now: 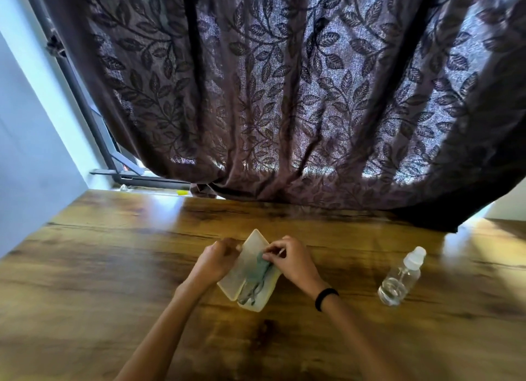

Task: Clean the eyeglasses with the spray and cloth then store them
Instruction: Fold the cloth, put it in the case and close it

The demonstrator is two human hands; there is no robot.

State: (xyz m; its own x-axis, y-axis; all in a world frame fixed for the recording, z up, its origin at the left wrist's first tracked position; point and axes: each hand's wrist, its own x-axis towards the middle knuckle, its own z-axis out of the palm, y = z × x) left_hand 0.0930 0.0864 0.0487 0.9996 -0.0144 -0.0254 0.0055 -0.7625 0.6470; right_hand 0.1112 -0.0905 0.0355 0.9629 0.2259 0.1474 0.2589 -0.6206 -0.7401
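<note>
A pale translucent glasses case (pixel 242 269) lies open on the wooden table (pixel 113 266). Inside it I see the eyeglasses (pixel 252 291) with a grey-green cloth (pixel 263 264) on top of them. My left hand (pixel 217 259) grips the far left edge of the case lid. My right hand (pixel 290 259) pinches the cloth at the upper end of the case. A clear spray bottle (pixel 401 278) with a white cap stands to the right, apart from both hands.
A dark leaf-patterned curtain (pixel 284 95) hangs over the table's far edge. A window frame (pixel 94 118) and a white wall are at the left. A black band is on my right wrist.
</note>
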